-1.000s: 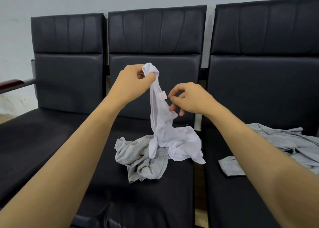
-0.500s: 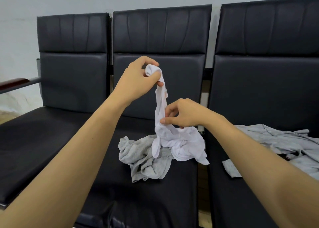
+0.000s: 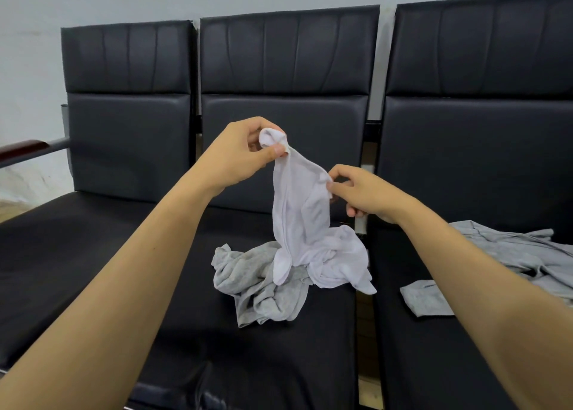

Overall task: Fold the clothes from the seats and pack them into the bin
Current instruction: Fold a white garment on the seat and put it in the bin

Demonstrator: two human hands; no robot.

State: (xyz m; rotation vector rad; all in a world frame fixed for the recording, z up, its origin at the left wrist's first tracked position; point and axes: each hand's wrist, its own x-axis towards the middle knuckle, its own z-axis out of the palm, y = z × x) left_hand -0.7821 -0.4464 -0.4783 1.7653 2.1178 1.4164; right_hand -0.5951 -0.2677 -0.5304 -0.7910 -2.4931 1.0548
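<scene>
A white garment hangs above the middle black seat, its lower part still bunched on the cushion. My left hand pinches its top end between thumb and fingers. My right hand pinches the garment's right edge a little lower, spreading the cloth between both hands. Under and left of the white cloth lies a crumpled grey garment. Another grey garment is spread on the right seat. No bin is in view.
Three black padded seats stand in a row against a pale wall. The left seat has a wooden armrest at its far left. Narrow gaps between the seats show a wooden floor.
My right hand let go lower down and moved up and to the right, now pinching the white garment's edge and pulling it open. My left hand stayed holding the top.
</scene>
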